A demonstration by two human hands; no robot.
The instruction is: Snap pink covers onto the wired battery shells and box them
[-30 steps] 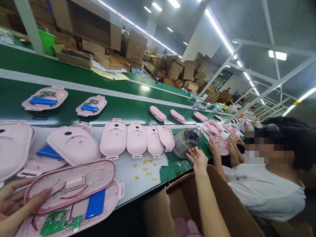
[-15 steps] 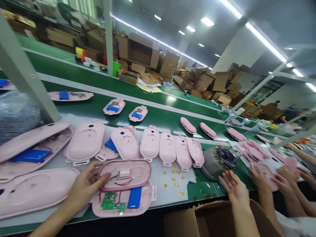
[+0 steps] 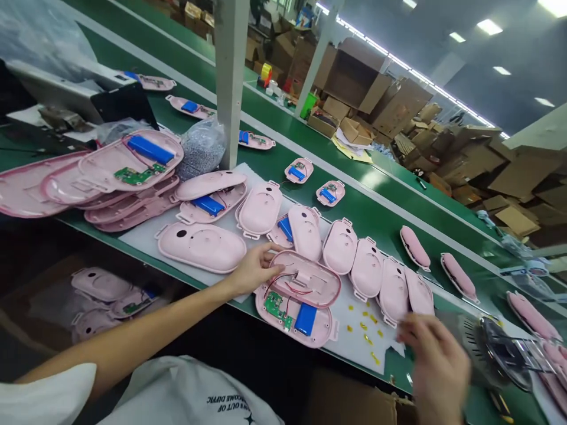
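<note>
My left hand (image 3: 257, 268) grips the left end of a pink plastic cover (image 3: 321, 282), its inner side with red wires facing up. The cover is tilted over the matching pink lower shell (image 3: 326, 330). In that shell lie a green circuit board (image 3: 275, 304) and a blue battery pack (image 3: 305, 319). My right hand (image 3: 438, 363) is blurred, raised at the right between the small yellow tape pieces (image 3: 364, 326) and the grey tape dispenser (image 3: 476, 345). Its fingers look drawn together; what they hold, if anything, cannot be made out.
Several closed pink shells (image 3: 339, 245) line the white foam sheet (image 3: 186, 251). Open shells (image 3: 146, 156) are stacked at the left, near a bag of small parts (image 3: 204, 144) and a metal post (image 3: 230, 77). More shells rest on the green conveyor (image 3: 367, 183). A cardboard box (image 3: 354, 398) stands below.
The view has swung left. My right hand, earlier open beside the dispenser, has moved left toward the shells with its fingers drawn in. My left hand still holds the cover.
</note>
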